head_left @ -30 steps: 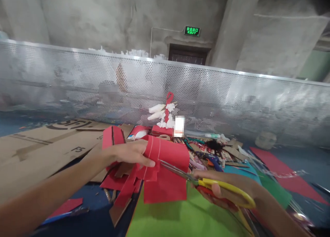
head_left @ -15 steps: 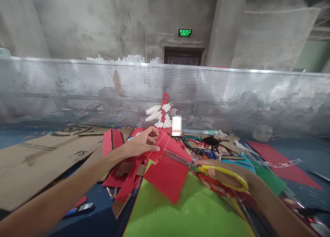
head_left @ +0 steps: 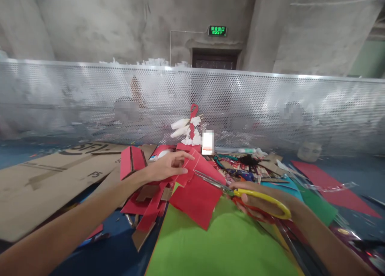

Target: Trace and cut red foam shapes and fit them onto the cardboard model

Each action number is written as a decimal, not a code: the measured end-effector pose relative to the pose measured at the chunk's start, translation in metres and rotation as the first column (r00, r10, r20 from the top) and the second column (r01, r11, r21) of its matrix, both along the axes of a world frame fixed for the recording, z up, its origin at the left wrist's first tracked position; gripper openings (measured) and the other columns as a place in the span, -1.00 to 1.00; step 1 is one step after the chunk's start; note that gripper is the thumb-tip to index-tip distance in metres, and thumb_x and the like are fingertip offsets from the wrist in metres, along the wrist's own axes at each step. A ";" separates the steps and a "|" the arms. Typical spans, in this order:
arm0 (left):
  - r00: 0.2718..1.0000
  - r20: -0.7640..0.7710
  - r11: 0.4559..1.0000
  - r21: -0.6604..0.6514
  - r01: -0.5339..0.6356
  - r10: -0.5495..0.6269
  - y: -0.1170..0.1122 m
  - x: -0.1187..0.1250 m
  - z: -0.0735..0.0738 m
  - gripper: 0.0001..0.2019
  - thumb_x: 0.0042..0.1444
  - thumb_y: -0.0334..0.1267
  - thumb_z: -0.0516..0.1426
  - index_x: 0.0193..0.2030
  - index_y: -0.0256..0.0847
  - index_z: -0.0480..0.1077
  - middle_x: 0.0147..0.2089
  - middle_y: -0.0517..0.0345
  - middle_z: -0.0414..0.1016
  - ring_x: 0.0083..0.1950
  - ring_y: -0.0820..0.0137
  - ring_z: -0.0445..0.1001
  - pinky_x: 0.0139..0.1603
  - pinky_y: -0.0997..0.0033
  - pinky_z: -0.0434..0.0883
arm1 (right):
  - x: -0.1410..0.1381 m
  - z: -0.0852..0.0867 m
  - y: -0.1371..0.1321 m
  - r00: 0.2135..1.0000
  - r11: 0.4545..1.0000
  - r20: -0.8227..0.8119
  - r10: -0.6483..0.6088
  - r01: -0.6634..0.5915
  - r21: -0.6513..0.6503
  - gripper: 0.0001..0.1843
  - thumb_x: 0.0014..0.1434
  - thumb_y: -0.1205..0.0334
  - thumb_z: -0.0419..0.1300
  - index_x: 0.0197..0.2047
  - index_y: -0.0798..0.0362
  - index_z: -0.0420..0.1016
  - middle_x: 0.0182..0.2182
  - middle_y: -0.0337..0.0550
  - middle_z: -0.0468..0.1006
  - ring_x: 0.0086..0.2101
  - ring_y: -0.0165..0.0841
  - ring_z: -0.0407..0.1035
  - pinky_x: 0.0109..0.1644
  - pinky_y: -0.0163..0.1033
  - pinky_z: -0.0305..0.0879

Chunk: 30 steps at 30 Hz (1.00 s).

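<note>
My left hand (head_left: pixel 170 166) pinches the upper left part of a red paper sheet (head_left: pixel 197 202), with the thumb in front and the fingers curled over its edge. Pale lines run across the sheet near those fingertips. In my right hand (head_left: pixel 255 202) is a pair of scissors (head_left: pixel 255 196) with a yellow and a red handle loop. Its blades lie against the red paper, tips pointing left toward my left thumb. A cut runs into the paper from the left. Below the paper lies a large green sheet (head_left: pixel 222 244).
Flat brown cardboard (head_left: pixel 60 188) covers the left side. Red-covered cardboard pieces (head_left: pixel 150 212) lie by my left wrist. A red and white swan-like figure (head_left: pixel 192 127) stands behind. Scattered tools and scraps (head_left: pixel 240 168) fill the back right, before a perforated metal screen (head_left: pixel 255 107).
The view has tilted slightly down. The scissors still rest on the red paper, and my left fingers have stretched a little farther over its top edge.
</note>
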<state>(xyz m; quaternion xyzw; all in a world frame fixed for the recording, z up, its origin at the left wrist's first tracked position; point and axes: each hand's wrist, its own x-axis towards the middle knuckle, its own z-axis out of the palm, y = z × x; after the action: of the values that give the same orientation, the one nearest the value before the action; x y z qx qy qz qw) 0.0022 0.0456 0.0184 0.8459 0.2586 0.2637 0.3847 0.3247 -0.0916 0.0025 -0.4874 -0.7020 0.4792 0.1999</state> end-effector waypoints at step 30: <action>0.999 0.036 0.999 -0.035 -0.014 0.015 0.003 0.002 -0.006 -0.57 0.11 -0.11 0.26 0.13 -0.08 0.45 0.07 0.06 0.41 -0.21 0.41 0.36 -0.16 0.37 0.34 | -0.016 0.011 -0.003 0.995 0.996 -0.056 -0.087 0.087 0.006 -0.41 0.16 -0.31 0.18 -0.07 0.08 0.40 -0.52 -0.33 0.38 -0.71 -0.66 0.05 -0.73 -0.56 -0.12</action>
<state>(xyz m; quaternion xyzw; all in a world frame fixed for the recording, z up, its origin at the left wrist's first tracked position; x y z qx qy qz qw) 0.0043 0.0485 0.0123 0.8323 0.2624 0.2770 0.4021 0.3083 -0.0949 0.0135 -0.5033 -0.6763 0.4804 0.2421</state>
